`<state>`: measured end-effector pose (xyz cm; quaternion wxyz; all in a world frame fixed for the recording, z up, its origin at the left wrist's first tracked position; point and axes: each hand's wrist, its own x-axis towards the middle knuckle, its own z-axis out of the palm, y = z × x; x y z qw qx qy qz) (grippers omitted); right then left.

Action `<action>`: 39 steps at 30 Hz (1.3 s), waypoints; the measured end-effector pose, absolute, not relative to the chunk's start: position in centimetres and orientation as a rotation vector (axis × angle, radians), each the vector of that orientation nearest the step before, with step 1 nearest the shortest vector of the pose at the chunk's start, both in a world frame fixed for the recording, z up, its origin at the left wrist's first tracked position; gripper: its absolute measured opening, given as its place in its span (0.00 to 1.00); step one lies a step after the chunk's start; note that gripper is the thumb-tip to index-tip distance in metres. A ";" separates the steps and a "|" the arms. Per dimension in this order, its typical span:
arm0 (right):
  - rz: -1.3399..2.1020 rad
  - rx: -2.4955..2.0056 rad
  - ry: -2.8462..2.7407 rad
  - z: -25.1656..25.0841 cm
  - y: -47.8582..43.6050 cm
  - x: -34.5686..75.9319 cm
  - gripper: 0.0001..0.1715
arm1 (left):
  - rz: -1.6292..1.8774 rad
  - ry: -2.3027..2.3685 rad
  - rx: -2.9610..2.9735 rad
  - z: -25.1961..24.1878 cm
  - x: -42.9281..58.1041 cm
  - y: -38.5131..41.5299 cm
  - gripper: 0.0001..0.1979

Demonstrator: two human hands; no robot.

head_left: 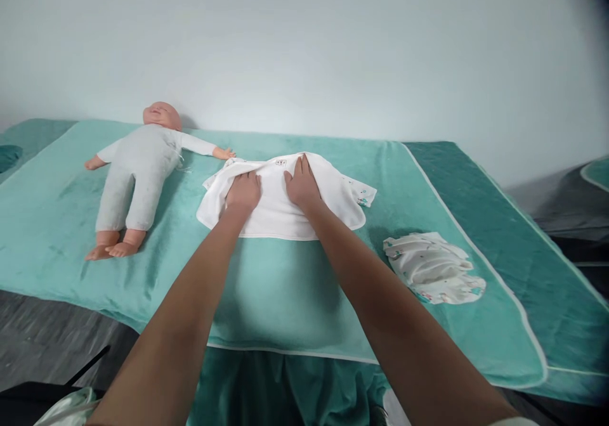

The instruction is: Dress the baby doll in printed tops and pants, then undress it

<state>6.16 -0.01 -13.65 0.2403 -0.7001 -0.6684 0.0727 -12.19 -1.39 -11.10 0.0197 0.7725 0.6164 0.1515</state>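
Observation:
A white baby shirt (273,220) lies spread on the green cloth, its front opened out and its printed sleeves reaching to both sides. A small label shows at its neckline. My left hand (245,191) rests flat on the left half of the shirt, partly under the edge of a folded-over panel. On the right half lies my right hand (303,182), fingers stretched toward the neckline and thumb apart. Neither hand grips anything that I can see. To the left, a baby doll (143,153) in a white cloth body lies on its back, one hand close to the shirt's left sleeve.
A crumpled white printed garment (432,267) lies to the right of my right forearm. The light green cloth (285,299) covers a darker green sheet (537,286) on the bed. A pale wall (304,52) stands right behind. Grey floor (42,331) shows at the lower left.

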 end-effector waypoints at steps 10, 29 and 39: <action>0.233 -1.865 -2.120 -13.2 -3.7 6.1 0.40 | 0.446 1.914 2.435 -11.9 -12.0 -6.8 0.31; -0.117 -1.570 -2.227 -11.8 -20.2 10.7 0.15 | 0.672 1.859 2.472 -11.1 -14.8 -15.0 0.21; 0.125 -1.577 -2.076 -11.2 -15.6 14.8 0.20 | 0.786 1.888 2.408 -11.3 -14.7 -14.8 0.23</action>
